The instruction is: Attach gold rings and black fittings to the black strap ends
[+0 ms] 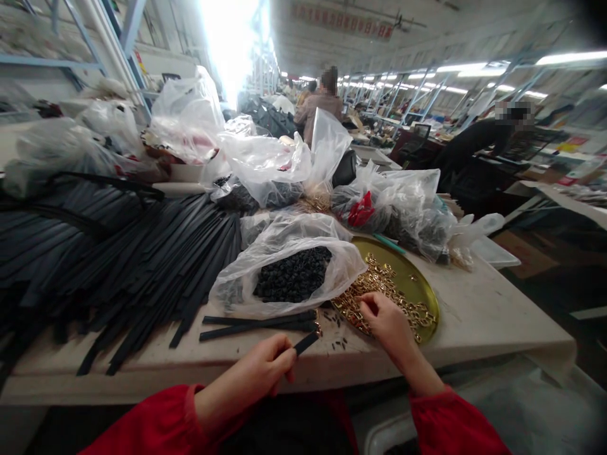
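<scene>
black strap (307, 343) is held above the front of the worktop (488, 316), gripped between the thumb and fingers of the left hand (265, 363). its long axis is slanted away from that hand, up and to the right, so its free end is pointed toward the side where the right hand (387, 319) is placed. the left hand is thus the nearer one; the right is set well apart, beyond that end. the right thumb and forefinger are drawn close together over gold metal fittings (382, 278); whether one is pinched there cannot be told. the fittings are spread across a round brass-coloured tray (403, 262). short black bits (337, 345) are scattered between strap end and tray. just behind the held strap, a few laid straps (237, 330) are seen, with gold at their right ends. behind these, small black pieces (294, 278) are contained in a clear plastic bag (232, 284); to the left, a pile of long black strips (156, 253) is fanned out.
</scene>
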`<control>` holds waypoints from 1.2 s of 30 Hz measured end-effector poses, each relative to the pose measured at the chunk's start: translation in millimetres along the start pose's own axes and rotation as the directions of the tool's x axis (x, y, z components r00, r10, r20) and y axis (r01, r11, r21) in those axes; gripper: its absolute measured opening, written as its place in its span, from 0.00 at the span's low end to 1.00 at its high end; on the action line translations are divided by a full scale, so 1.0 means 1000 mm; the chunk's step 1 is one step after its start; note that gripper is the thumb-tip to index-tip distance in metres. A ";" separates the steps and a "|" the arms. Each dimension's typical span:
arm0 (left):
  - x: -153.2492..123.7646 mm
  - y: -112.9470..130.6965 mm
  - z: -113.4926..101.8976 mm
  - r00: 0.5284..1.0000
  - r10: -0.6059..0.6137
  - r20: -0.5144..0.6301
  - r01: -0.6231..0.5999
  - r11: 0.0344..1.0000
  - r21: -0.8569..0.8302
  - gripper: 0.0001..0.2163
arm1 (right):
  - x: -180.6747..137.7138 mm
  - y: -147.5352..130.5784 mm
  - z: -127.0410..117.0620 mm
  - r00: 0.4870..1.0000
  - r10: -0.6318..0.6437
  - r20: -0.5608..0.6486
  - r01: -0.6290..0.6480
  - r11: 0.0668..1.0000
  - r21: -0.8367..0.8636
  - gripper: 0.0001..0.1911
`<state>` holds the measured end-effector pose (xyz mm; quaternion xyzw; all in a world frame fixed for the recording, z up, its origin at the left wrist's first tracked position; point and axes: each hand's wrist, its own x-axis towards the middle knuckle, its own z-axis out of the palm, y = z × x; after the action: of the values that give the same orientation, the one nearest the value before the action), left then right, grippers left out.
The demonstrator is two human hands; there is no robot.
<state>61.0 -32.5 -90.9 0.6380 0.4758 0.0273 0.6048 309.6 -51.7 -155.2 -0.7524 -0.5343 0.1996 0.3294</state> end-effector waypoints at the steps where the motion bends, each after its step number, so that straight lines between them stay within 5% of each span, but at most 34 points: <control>1: 0.000 0.001 0.000 0.999 0.040 -0.034 -0.040 0.999 0.010 0.11 | -0.009 -0.011 0.003 0.993 0.071 0.092 -0.095 0.948 0.302 0.10; 3: -0.002 0.002 -0.001 0.989 0.118 -0.094 -0.116 0.993 0.027 0.12 | -0.030 -0.037 0.016 0.923 0.121 0.365 -0.355 0.631 0.690 0.14; 5: -0.007 0.001 -0.002 0.972 0.184 -0.147 -0.175 0.982 0.074 0.12 | -0.053 -0.062 0.032 0.828 0.084 0.554 -0.547 0.342 0.764 0.14; 8: -0.018 -0.005 -0.005 0.962 0.200 -0.185 -0.174 0.974 0.145 0.10 | -0.081 -0.088 0.052 0.740 0.031 0.672 -0.668 0.148 0.729 0.14; 11: -0.028 -0.013 -0.007 0.974 0.136 -0.181 -0.109 0.982 0.151 0.08 | -0.095 -0.097 0.063 0.735 -0.025 0.678 -0.659 0.207 0.723 0.14; 16: -0.040 -0.023 -0.010 0.975 0.178 -0.133 -0.146 0.963 0.225 0.10 | -0.101 -0.099 0.064 0.903 -0.016 0.430 -0.389 0.397 0.832 0.15; 19: -0.047 -0.026 -0.014 0.969 0.202 -0.139 -0.161 0.951 0.263 0.14 | -0.103 -0.100 0.062 0.892 0.107 0.439 -0.451 0.258 0.854 0.14; 23: -0.057 -0.027 -0.012 0.963 0.246 -0.110 -0.187 0.903 0.386 0.13 | -0.107 -0.103 0.064 0.769 0.168 0.617 -0.604 -0.126 0.787 0.16; 25: -0.059 -0.027 -0.009 0.957 0.276 -0.087 -0.215 0.880 0.424 0.13 | -0.109 -0.104 0.068 0.733 0.143 0.664 -0.630 -0.225 0.744 0.15; 33: -0.056 -0.036 -0.009 0.949 0.304 -0.078 -0.225 0.831 0.508 0.13 | -0.109 -0.104 0.069 0.664 0.179 0.726 -0.672 -0.282 0.684 0.15; 36: -0.053 -0.033 -0.009 0.951 0.298 -0.084 -0.230 0.862 0.452 0.13 | -0.114 -0.106 0.077 0.708 0.153 0.689 -0.667 -0.176 0.724 0.14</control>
<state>7.4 -66.1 -86.5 0.8124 0.4220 0.0510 0.3991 148.7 -114.2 -140.2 -0.3759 -0.0007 0.7415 0.5558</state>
